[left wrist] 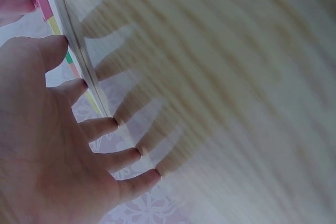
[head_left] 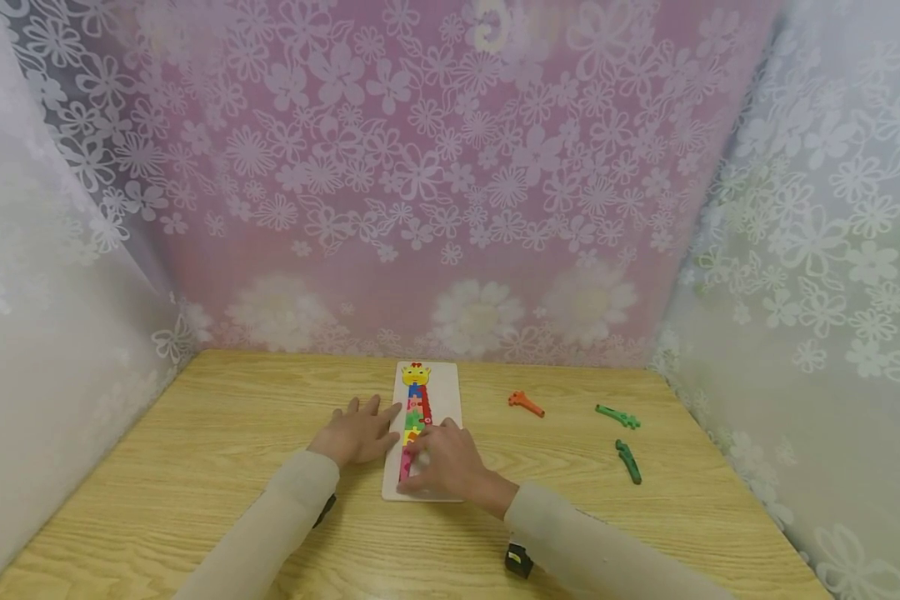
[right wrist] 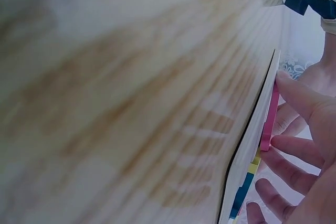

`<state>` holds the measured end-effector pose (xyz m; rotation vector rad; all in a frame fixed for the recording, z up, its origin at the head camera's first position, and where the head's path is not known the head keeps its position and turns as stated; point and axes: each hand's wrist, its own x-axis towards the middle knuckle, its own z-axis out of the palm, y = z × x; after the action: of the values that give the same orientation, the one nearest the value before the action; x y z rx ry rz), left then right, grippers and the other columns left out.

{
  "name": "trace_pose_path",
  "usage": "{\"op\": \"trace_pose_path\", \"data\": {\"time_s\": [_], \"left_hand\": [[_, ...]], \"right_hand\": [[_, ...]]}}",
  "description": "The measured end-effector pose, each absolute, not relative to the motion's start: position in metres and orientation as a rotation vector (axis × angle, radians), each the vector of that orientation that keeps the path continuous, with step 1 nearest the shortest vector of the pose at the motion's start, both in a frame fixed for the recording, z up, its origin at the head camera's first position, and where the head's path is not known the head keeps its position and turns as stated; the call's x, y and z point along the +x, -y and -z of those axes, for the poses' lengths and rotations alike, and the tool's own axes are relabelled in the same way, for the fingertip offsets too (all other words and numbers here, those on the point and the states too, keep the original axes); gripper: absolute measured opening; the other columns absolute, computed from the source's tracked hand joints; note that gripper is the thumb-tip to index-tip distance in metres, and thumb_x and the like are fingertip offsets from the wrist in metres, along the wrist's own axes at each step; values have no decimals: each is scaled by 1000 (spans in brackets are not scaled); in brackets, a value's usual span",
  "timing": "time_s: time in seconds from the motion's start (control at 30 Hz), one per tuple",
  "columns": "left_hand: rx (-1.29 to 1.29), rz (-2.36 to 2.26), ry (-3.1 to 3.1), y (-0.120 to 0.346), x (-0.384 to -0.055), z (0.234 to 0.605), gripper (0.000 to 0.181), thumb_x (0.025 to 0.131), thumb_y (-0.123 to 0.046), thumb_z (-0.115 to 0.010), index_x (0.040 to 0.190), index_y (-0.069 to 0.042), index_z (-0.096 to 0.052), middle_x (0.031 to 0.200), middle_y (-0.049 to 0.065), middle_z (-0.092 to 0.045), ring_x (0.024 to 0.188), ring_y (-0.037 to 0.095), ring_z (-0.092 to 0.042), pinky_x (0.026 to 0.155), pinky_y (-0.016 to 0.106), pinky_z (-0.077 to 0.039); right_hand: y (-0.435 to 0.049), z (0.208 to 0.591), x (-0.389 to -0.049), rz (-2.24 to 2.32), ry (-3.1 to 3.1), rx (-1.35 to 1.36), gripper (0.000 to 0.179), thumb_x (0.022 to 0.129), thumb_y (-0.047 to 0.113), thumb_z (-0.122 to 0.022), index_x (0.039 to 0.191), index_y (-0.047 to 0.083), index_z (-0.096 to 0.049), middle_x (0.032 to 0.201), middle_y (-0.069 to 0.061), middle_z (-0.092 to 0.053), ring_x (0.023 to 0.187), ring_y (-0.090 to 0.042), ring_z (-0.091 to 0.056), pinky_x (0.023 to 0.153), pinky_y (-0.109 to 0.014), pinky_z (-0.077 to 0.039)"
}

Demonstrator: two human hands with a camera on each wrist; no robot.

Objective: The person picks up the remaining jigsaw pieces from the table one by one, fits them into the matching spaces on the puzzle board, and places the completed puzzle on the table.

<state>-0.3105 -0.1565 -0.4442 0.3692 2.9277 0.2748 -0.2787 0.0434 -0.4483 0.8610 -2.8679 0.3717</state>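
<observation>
A pale puzzle board lies on the table with a giraffe picture on it, topped by a yellow giraffe head. Blue, salmon, green and yellow neck pieces run below the head, beside a red strip. My right hand is over the board's lower part, its thumb and a finger pinching the pink puzzle piece at its two ends. Spread out at the board's left edge, my left hand touches the edge with its thumb; its other fingertips rest on the table. The right hand hides part of the board.
Right of the board lie an orange piece, a light green piece and a dark green piece. Flowered curtains enclose the wooden table at the back and both sides.
</observation>
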Motion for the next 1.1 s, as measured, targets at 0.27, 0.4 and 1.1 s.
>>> {"op": "trace_pose_path", "data": {"time_s": [0.27, 0.4, 1.1], "left_hand": [[377, -275, -2930, 157, -310, 444, 61, 107, -50, -45, 163, -27, -34, 169, 19, -29, 151, 58, -27, 119, 77, -23], [380, -279, -2934, 157, -310, 444, 61, 107, -49, -46, 163, -27, -35, 169, 19, -30, 151, 58, -28, 119, 77, -23], [382, -240, -2939, 156, -311, 444, 61, 107, -50, -44, 163, -27, -34, 168, 19, -31, 151, 56, -30, 119, 75, -27]], "right_hand": [[-44, 450, -280, -375, 2883, 858, 54, 73, 63, -86, 112, 25, -83, 117, 4, -78, 91, -15, -54, 72, -25, -41], [-44, 450, -281, -380, 2883, 863, 55, 73, 63, -86, 112, 25, -83, 117, 4, -77, 90, -14, -54, 71, -24, -40], [-43, 448, -278, -393, 2861, 902, 53, 74, 59, -87, 112, 22, -83, 113, 1, -77, 89, -15, -53, 67, -22, -38]]}}
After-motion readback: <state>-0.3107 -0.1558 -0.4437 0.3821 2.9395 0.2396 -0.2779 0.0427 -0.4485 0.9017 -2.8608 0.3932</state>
